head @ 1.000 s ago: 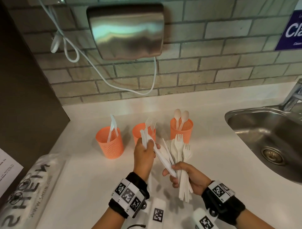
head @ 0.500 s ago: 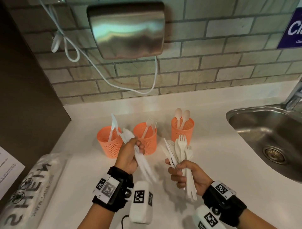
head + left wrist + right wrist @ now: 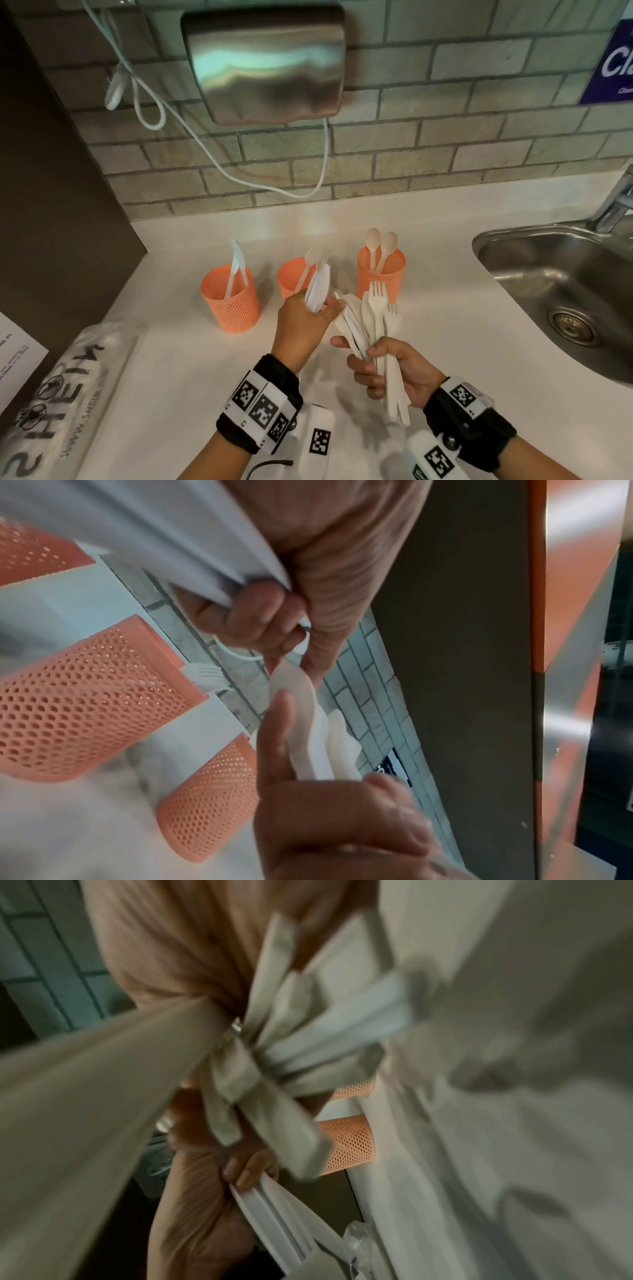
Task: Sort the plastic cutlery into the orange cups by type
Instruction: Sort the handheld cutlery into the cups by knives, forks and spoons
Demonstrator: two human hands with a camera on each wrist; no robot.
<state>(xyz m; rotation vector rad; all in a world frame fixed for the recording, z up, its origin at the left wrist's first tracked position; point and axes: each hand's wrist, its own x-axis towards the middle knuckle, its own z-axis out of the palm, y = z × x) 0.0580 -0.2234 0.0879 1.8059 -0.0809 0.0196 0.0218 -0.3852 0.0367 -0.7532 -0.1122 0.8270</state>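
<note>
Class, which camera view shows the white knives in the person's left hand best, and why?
The head view: the knives show serrated blades above the left hand, in front of the middle orange cup. The left wrist view shows only blurred handles; the right wrist view shows handles in curled fingers.

Stood in a row across the bench (image 3: 191, 373): three orange cups (image 3: 230, 301), with narrow gaps between, cutlery sticking up from each mouth. Crowded the front of the middle and right cups: both hands (image 3: 301, 329), each gripping cutlery. Lay along the left edge: a plastic bag (image 3: 68, 394). Cut into the right side: a sink (image 3: 561, 291). Hung overhead, above the cups: a metal dispenser (image 3: 265, 61) and cable (image 3: 239, 171).
</note>
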